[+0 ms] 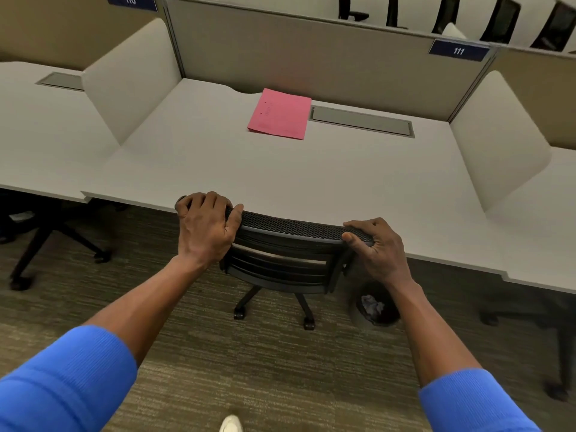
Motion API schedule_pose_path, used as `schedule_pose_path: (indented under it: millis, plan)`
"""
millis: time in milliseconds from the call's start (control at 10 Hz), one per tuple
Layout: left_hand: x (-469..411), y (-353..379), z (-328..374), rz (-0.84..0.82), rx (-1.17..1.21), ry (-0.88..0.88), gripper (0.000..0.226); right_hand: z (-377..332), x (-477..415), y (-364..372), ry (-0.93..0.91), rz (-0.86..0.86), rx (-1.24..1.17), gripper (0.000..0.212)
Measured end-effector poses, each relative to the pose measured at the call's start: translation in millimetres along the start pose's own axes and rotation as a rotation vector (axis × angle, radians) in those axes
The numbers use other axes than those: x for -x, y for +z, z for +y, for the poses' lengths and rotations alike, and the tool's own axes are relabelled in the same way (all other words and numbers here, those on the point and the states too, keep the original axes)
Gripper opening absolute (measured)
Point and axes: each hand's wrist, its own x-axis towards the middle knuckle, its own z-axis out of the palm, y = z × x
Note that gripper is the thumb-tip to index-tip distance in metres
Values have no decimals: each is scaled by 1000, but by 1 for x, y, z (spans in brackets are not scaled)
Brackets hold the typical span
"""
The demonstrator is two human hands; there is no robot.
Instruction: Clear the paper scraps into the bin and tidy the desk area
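Your grip is on the chair: your left hand [204, 227] is wrapped tight over one top corner of the chair back [290, 227], and your right hand [378, 247] is curled around the other corner. Both hands are closed on it and hold nothing else.

It looks like you are pushing the chair in to tidy up. Push with both hands the same, so the chair rolls straight and does not turn. Go slow. The top of the chair back is already right at the edge of the tabletop [218, 163], so watch that it does not bump hard.

The bin [375, 307] sits on the floor just beside the chair, under your right arm. There is crumpled paper [372, 305] inside it. No scraps show on the tabletop now, so that part looks done.

A pink folder [280, 115] lies flat near the back of the tabletop, just beside a gray cover plate [361, 121]. It is well away from your hands.

Mind the bin. The chair's wheels [308, 322] are near it and could knock it over if the chair swings to the right. Another chair [46, 238] stands to the left, well apart, and is not in your way.
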Motion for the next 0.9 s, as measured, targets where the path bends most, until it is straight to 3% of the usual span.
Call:
schedule_pose_path:
  millis: [400, 700, 900]
  plan:
    - [-1, -4, 2, -21, -16, 5, 56, -5, -2, -4, 8, -48, 39, 66]
    - [4, -23, 2, -155, 19, 56, 86, -20, 10, -10, 112, 17, 277, 80]
    - [26, -40, 2, -166, 10, 107, 89, -48, 21, -22, 69, 79, 352, 92]
